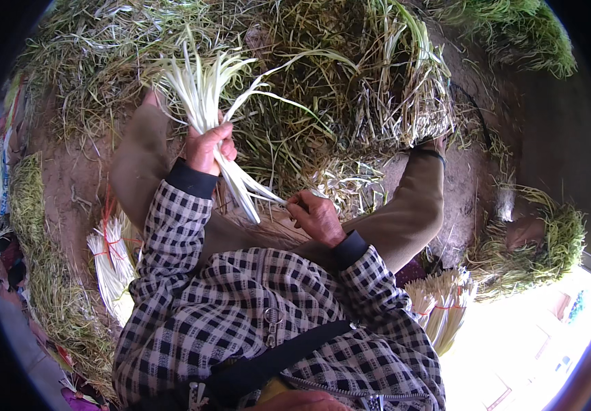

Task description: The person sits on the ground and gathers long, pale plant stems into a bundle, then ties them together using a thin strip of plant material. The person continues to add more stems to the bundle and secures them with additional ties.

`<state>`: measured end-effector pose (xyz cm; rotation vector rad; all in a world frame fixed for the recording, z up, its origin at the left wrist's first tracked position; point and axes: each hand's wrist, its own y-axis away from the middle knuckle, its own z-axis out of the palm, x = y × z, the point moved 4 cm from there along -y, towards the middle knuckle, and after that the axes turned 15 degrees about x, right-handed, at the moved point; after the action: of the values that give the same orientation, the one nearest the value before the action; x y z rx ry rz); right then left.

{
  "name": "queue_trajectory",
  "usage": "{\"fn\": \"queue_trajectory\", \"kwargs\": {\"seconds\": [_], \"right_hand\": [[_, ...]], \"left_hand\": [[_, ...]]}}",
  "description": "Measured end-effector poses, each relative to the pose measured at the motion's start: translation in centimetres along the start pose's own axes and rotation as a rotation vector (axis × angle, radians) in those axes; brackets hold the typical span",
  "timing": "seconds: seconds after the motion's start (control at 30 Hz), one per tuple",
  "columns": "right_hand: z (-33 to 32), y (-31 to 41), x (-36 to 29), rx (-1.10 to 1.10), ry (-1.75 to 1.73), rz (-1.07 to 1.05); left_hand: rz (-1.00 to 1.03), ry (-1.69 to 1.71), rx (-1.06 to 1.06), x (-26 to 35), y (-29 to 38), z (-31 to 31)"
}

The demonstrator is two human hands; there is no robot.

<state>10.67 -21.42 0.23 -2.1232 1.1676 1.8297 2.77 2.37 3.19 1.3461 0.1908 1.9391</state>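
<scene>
My left hand [209,146] is closed around a bunch of pale, blanched leafy stalks [197,97], which look like garlic chives. Their loose leaf tips fan out above the fist, and the white stem ends [241,192] slant down to the right below it. A few greener leaves hang out sideways from the bunch. Lower and to the right, my right hand [318,213] pinches the end of a thin stem that runs from the same bunch. Both hands are above my lap, between my spread knees.
A large heap of loose green and straw-coloured leaves [295,113] lies before me. Pale bundles tied with red string stand at left [113,257] and right [444,308]. More greenery lies at upper right [526,31], right [557,246] and along the left [54,267]. Bare soil [69,190] shows between.
</scene>
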Motion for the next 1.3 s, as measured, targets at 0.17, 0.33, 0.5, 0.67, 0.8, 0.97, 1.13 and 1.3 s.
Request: {"fn": "queue_trajectory", "kwargs": {"seconds": [0.17,0.33,0.5,0.67,0.8,0.97,1.13,1.3], "right_hand": [[0.3,0.0,-1.4,0.208,0.209,-0.276],[0.6,-0.8,-0.2,0.088,-0.212,0.107],[-1.1,-0.7,0.4,0.321,0.085,-0.080],[-3.0,-0.2,-1.0,0.486,0.564,-0.503],[-5.9,-0.3,0.8,0.560,0.784,-0.541],[-12.4,-0.5,1.6,0.607,0.938,-0.396],[-14.6,-0.8,-0.5,0.510,0.834,-0.443],[-13.5,-2.9,-2.1,0.516,0.836,-0.493]], "left_hand": [[0.136,-0.107,0.050,-1.7,0.8,0.8],[0.095,-0.168,0.020,-2.9,0.8,1.3],[0.001,-0.133,0.010,-3.0,1.1,0.6],[-0.037,-0.151,0.043,-3.2,1.1,0.0],[-0.047,-0.062,0.087,-1.3,0.7,-1.0],[-0.024,0.072,0.057,3.8,-0.4,-3.9],[0.203,0.113,-0.059,12.3,0.6,-5.1],[0.327,0.197,-0.016,13.7,0.1,-6.3]]}}
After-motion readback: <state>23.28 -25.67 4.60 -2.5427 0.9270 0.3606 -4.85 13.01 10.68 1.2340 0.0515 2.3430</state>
